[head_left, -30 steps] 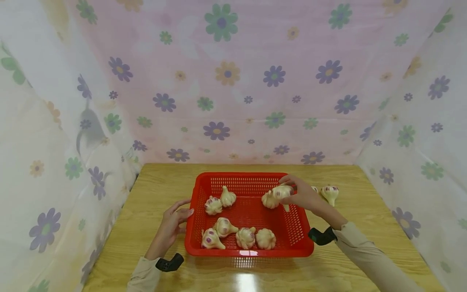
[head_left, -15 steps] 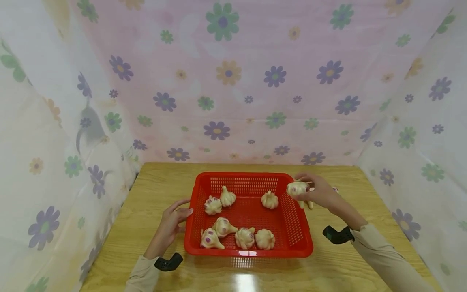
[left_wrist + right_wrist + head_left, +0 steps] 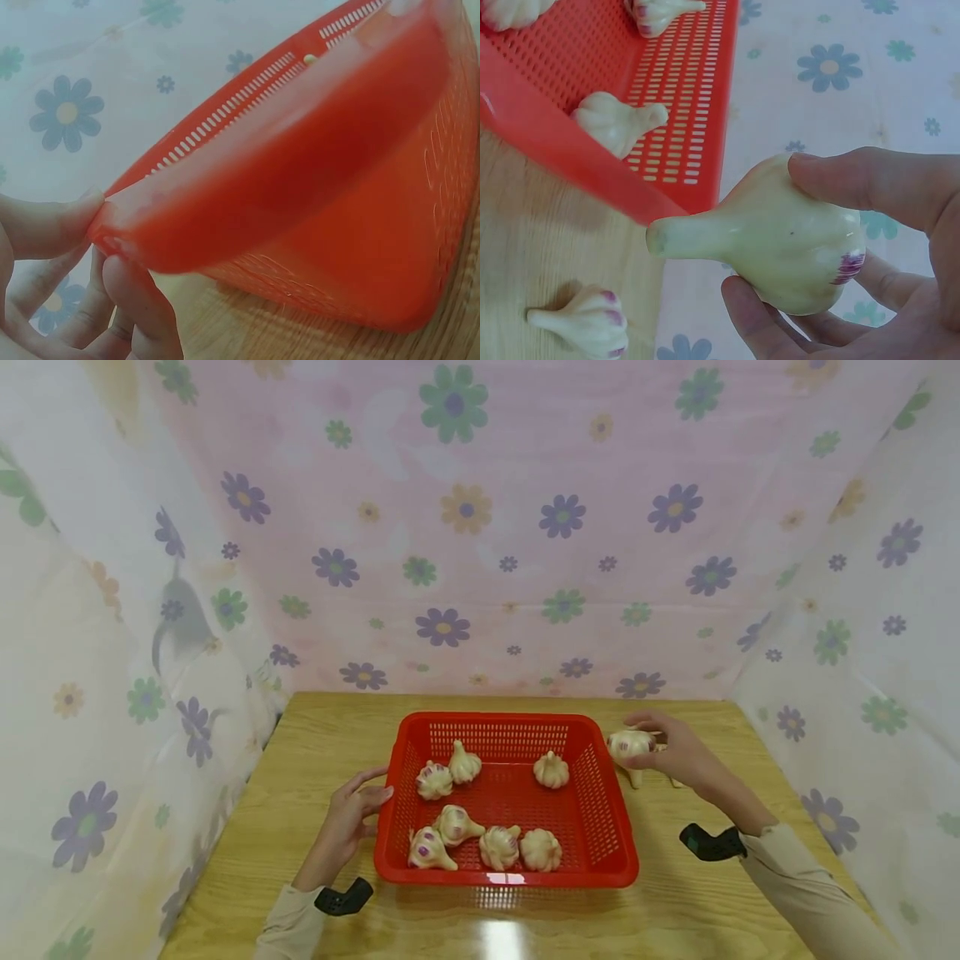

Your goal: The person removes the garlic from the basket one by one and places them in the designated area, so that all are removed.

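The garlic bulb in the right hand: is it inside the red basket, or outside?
Outside. In the head view, the right hand holds the garlic bulb beyond the right rim of the red basket.

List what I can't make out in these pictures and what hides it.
Head view: the loose garlic bulb on the table, mostly hidden behind the right hand.
Left wrist view: the inside of the basket, mostly hidden by its own blurred near rim; a pale speck, too small to identify.
Right wrist view: the top-left bulb, cut off by the frame edge.
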`<state>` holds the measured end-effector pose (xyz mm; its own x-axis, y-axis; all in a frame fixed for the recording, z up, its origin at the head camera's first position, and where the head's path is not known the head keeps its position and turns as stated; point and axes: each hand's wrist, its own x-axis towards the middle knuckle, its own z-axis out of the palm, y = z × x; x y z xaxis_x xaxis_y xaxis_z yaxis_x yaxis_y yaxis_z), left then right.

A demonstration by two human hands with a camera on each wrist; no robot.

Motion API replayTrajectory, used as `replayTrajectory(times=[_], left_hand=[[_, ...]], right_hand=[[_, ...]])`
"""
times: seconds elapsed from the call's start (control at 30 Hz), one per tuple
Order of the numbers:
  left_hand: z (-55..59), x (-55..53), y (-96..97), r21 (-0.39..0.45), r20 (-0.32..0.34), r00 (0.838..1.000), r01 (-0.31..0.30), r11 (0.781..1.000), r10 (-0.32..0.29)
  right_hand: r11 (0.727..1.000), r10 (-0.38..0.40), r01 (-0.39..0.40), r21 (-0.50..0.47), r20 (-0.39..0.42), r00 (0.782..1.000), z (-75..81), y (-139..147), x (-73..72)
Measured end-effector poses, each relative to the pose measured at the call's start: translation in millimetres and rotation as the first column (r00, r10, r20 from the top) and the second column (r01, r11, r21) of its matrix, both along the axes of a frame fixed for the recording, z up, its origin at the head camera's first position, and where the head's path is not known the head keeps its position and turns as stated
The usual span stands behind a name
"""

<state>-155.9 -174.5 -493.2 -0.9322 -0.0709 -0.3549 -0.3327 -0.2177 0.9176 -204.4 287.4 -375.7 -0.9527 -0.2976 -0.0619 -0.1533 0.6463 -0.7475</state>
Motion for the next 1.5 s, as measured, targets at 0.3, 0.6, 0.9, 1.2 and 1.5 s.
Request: replayTrajectory(times=[0.3,0.6,0.9,1.2,1.5], left_hand=[[4.3,0.9,0.6,0.002,-0.007,1.0,-0.002,1.0,0.002],[1.8,1.7,0.1,-0.001,-0.01,1.0,0.001,1.0,-0.001],[4.1,2.3,0.8,-0.004,-0.016,1.0,0.009,1.0,-0.009],[3.2,1.1,0.5,-0.018,-0.002,1.0,-0.002,1.0,0.002],[1.3,0.3,-1.2,0.0,0.012,1.0,-0.005,1.0,0.005]], right_hand=[[1.0,-0.01,0.01,-0.005,0.008,1.0,0.6,17,2.6],[0.999,-0.041,0.041,0.011,0.033,0.999,1.6,35,2.4],[0.997,-0.074,0.073,0.027,0.041,0.996,-1.8,53,2.8],[0.996,-0.092,0.091,0.023,0.064,0.994,-4.3,69,0.4],[0.993,-0.114,0.112,0.028,0.083,0.99,-17.4,85,-4.1]])
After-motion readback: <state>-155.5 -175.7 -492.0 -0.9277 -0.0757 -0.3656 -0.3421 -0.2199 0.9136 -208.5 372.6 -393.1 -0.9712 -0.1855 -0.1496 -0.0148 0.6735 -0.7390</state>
